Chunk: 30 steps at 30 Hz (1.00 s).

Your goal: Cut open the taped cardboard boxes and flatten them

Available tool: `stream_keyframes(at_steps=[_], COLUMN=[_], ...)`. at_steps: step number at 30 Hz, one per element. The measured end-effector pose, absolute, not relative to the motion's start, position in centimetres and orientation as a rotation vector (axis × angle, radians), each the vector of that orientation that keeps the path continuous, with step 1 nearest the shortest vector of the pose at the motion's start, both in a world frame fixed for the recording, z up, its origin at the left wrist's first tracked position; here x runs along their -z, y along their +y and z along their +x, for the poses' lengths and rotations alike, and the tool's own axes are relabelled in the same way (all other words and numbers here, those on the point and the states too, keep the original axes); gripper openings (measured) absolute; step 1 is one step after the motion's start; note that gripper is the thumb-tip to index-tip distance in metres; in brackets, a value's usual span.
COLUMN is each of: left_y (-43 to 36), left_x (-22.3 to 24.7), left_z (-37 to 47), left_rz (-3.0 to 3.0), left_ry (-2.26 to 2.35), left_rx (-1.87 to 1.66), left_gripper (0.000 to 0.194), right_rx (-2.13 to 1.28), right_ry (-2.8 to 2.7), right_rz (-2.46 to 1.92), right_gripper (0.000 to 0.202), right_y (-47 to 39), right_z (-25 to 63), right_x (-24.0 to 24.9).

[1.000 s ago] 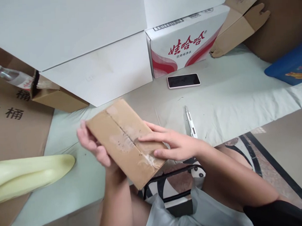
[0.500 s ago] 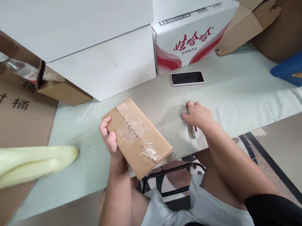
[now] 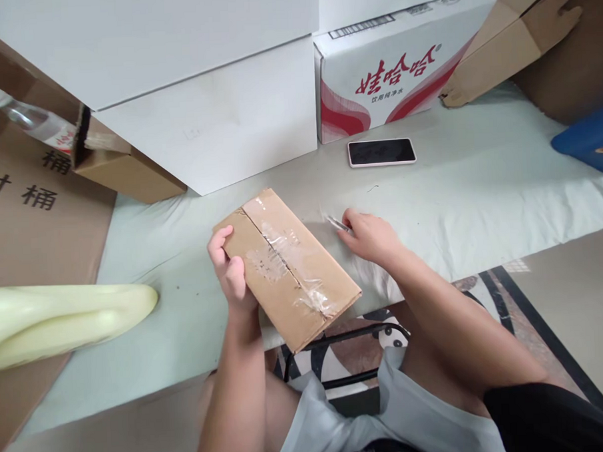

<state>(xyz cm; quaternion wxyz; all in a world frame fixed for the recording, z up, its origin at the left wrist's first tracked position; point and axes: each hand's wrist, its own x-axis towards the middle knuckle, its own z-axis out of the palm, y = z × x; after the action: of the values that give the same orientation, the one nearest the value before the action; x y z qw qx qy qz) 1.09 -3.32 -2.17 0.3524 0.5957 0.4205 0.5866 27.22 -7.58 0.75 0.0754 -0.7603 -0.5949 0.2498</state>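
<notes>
My left hand (image 3: pixel 228 269) grips the left edge of a small brown cardboard box (image 3: pixel 303 262), with the thumb and fingers wrapped over its side. The box is tilted, and its taped top seam faces me. Clear, wrinkled tape runs along the seam and bunches at the near end. To the right of the box, my right hand (image 3: pixel 372 236) is closed on what looks like a utility knife (image 3: pixel 337 224). Its thin silvery tip points left toward the box, apart from it, and the handle is mostly hidden in my fingers.
A phone (image 3: pixel 381 152) lies beyond my right hand, before a red-and-white carton (image 3: pixel 395 82). Large white boxes (image 3: pixel 217 123) stand at the back. On the left are a pale green curved object (image 3: pixel 70 319) and a bottle (image 3: pixel 32 121). A blue object (image 3: pixel 585 143) sits far right.
My right hand has picked up the knife from the cloth and moved left toward the box. The left hand still holds the box, slightly farther right in view.
</notes>
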Motion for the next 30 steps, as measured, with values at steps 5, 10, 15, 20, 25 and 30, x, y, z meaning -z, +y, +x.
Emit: stream_keyframes(at_steps=[5,10,15,20,25,30], left_y=[-3.3,-3.6,-4.0,-3.9,-3.7,-3.4], left_x=[2.2,2.0,1.5,1.7,1.9,2.0], left_z=[1.2,1.3,1.5,1.4,1.1,0.7], left_rz=[1.525,1.568,1.523,1.537,1.548,1.516], left_ry=[1.056,1.062,1.048,1.053,1.033,1.05], left_rx=[-1.531,-1.533,-1.506,-1.492,-1.476,-1.44], left_gripper=[0.046,0.046,0.044,0.046,0.048,0.051], right_rx=[-1.013,-1.289,-1.289,-1.121,-1.036,-0.985], right_ry=[-1.246,-0.873,-0.726,-0.943,-1.083,-1.231], right_rz=[-1.47,-0.903,-0.68,-0.838,-1.03,-1.12], right_gripper=[0.022,0.029,0.037,0.038,0.031,0.023], right_y=[-7.3,-7.3,-7.6,-8.3,-9.8,-11.3], right_z=[26.1,25.5,24.3,22.8,22.6,22.1], right_x=[-0.6,-2.7,-4.1,-3.8,-4.8,-6.9])
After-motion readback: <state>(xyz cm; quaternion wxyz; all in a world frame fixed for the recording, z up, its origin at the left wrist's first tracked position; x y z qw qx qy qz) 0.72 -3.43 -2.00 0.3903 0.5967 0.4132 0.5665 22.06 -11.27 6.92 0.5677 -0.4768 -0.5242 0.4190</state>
